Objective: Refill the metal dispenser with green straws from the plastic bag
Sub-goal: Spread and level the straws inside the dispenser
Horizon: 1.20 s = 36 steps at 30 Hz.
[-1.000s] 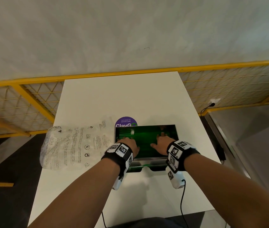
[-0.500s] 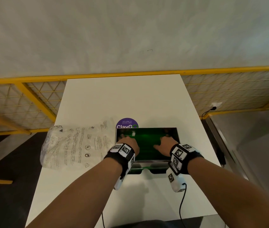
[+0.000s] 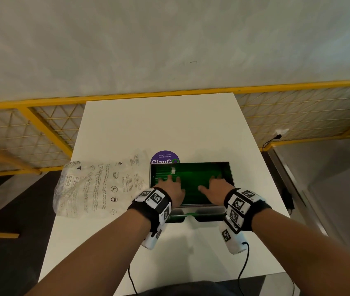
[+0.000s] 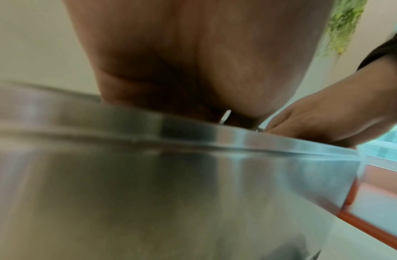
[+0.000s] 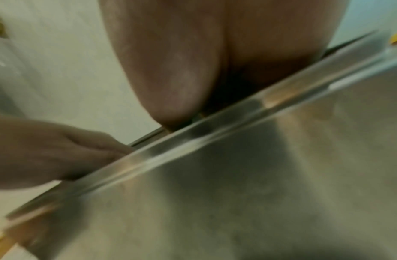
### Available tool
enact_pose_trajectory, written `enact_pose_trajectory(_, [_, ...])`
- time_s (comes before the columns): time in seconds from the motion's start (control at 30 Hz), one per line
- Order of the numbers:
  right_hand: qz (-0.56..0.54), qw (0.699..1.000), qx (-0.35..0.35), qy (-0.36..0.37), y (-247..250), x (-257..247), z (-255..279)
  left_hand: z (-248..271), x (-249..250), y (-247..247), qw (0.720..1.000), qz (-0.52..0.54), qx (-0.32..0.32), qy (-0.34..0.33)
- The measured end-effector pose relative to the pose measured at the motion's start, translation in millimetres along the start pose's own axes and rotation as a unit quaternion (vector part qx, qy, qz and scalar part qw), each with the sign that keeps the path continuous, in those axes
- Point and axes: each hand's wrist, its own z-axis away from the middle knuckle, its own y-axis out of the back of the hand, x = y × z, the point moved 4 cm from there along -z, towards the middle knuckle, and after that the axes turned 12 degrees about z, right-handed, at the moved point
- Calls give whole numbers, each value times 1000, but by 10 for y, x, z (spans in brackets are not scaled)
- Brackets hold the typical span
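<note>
The metal dispenser stands open-topped on the white table, with green straws lying across its inside. My left hand lies flat on the straws at the left end, fingers stretched forward. My right hand lies flat at the right end with its thumb out to the left. The clear plastic bag lies flat and crumpled left of the dispenser. In the left wrist view my palm dips behind the steel wall, and in the right wrist view my other palm does the same behind the wall; the fingertips are hidden in both.
A purple round sticker sits on the table just behind the dispenser. A yellow mesh railing runs behind and beside the table. Two black cables hang from my wrists over the near edge.
Both hands stay on the straws inside the dispenser. The left fingers have spread and reached slightly farther in; the head view has shifted a little.
</note>
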Motion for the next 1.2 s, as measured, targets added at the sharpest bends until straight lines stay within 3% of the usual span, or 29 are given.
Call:
enact_pose_trajectory(0.13, [12, 999, -20, 34, 3, -83, 105, 97, 63, -38, 998, -33, -45, -14])
enact_pose_trajectory(0.3, [-1, 999, 10, 47, 71, 13, 166, 102, -3, -21, 999, -29, -18, -8])
enact_pose_trajectory(0.47, [34, 997, -36, 50, -44, -7, 174, 136, -28, -120, 999, -5, -34, -21])
enact_pose_trajectory(0.63, [44, 998, -11, 42, -22, 23, 159, 110, -95, -182, 1000, -3, -13, 7])
enact_pose_trajectory(0.83, [47, 997, -28, 46, -82, -19, 158, 196, -123, -220, 999, 18, -26, 2])
enact_pose_trajectory(0.93, [36, 997, -10, 68, -25, 25, 250, 443, -59, -21, 995, 74, 35, -56])
enact_pose_trajectory(1.03, [23, 990, 47, 128, 15, 69, 486, 706, -254, 372, 963, 167, 172, -120])
enact_pose_trajectory(1.13, [27, 978, 88, 185, -56, 137, 698, 852, -816, 652, 925, 259, 270, -62])
enact_pose_trajectory(1.2, [10, 977, 89, 194, -100, 192, 741, 866, -1135, 654, 919, 260, 295, -13])
